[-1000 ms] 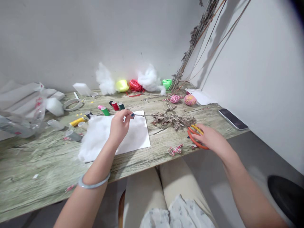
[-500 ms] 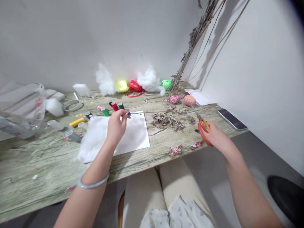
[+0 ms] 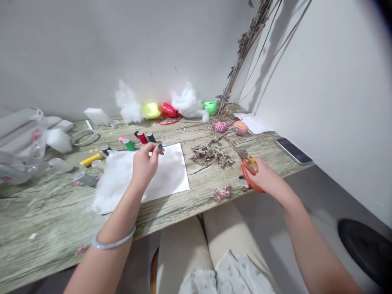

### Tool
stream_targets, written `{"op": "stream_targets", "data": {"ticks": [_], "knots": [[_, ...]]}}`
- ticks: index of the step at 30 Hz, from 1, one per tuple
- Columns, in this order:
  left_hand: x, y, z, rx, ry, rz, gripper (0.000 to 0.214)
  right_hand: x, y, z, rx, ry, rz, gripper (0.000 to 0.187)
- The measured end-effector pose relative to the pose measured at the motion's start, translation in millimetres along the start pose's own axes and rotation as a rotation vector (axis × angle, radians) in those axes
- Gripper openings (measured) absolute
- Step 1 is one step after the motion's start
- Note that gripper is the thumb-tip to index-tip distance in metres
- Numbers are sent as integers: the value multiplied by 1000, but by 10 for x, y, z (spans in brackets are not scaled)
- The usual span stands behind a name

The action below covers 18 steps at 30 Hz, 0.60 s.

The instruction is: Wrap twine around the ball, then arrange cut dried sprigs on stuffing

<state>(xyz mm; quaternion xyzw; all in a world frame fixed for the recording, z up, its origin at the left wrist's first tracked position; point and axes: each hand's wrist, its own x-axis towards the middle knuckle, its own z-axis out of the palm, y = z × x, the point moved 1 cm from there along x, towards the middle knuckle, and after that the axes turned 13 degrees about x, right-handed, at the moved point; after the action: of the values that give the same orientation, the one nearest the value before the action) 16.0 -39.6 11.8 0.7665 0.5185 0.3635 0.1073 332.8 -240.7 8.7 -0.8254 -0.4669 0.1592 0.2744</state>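
Note:
My right hand grips a pair of scissors with orange and yellow handles. Their blades point up and left, just right of a heap of dried leaves and twigs. Over the white sheet, my left hand is closed, thumb and fingertips pinched together; whatever lies between them is too small to make out. White fluffy stuffing covers the sheet's left part. Behind that hand stand a green thread spool and a red one.
Yellow, red and green bundles line the wall beside white stuffing. Tall dried stems lean in the corner. A phone lies at the right edge, a tape roll and plastic bags at left.
The scissors have swung left with my right hand, toward the dried leaves. A thin dark stem seen at my left fingertips no longer shows. The whole view has shifted slightly.

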Motion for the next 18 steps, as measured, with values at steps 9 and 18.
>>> {"op": "stream_targets", "data": {"ticks": [9,18], "knots": [[18,-24,48,-71,-96,-17,29,42,95,97,-66,66,-48,61],[21,-13,49,-52,-104,-33,29,3,161,110,-45,17,-21,59]]}}
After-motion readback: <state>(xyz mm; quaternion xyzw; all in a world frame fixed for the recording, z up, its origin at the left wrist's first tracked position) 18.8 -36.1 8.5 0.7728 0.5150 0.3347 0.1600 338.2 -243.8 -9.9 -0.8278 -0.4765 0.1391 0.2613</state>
